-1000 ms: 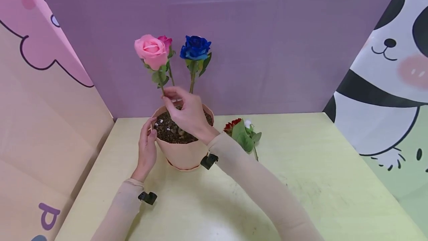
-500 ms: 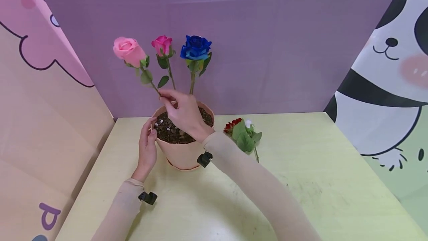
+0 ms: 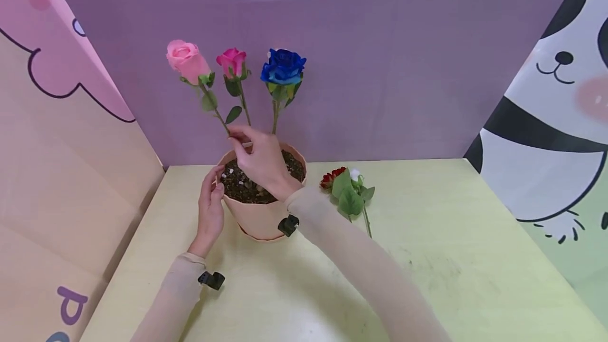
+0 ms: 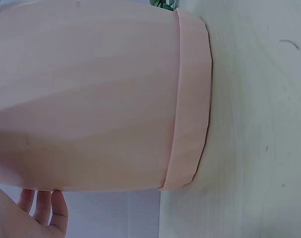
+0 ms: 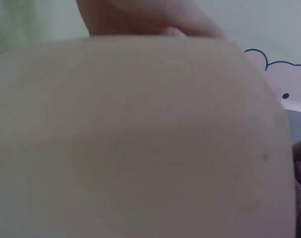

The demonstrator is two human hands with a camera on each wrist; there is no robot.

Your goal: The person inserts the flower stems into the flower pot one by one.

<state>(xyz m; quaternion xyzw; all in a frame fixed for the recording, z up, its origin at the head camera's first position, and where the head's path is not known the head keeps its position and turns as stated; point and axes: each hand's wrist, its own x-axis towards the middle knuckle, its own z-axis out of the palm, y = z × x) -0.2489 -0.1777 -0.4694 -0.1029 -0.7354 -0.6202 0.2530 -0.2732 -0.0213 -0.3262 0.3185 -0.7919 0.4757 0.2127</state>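
Note:
My right hand [image 3: 263,160] pinches the stem of a light pink artificial rose [image 3: 187,61] between thumb and fingers, above the pot. The rose leans to the left; its lower stem end is hidden behind the hand. At the left side of the peach flowerpot [image 3: 256,218], my left hand [image 3: 211,210] holds the rim, fingers bent against the wall. In the left wrist view those fingers [image 4: 59,210] touch the pot's side. A blue rose [image 3: 283,67] and a smaller deep pink rose [image 3: 231,62] stand upright in the pot's dark soil [image 3: 244,186].
Right of the pot, a dark red flower [image 3: 331,178] and a white flower [image 3: 355,174] with green leaves [image 3: 350,200] lie on the pale table [image 3: 427,215]. A purple backdrop [image 3: 380,67] stands behind, with printed panels at both sides.
The light pink rose has swung left, away from the deep pink one, then moved slightly up and right. My right hand has shifted slightly left; my left hand stays at the pot.

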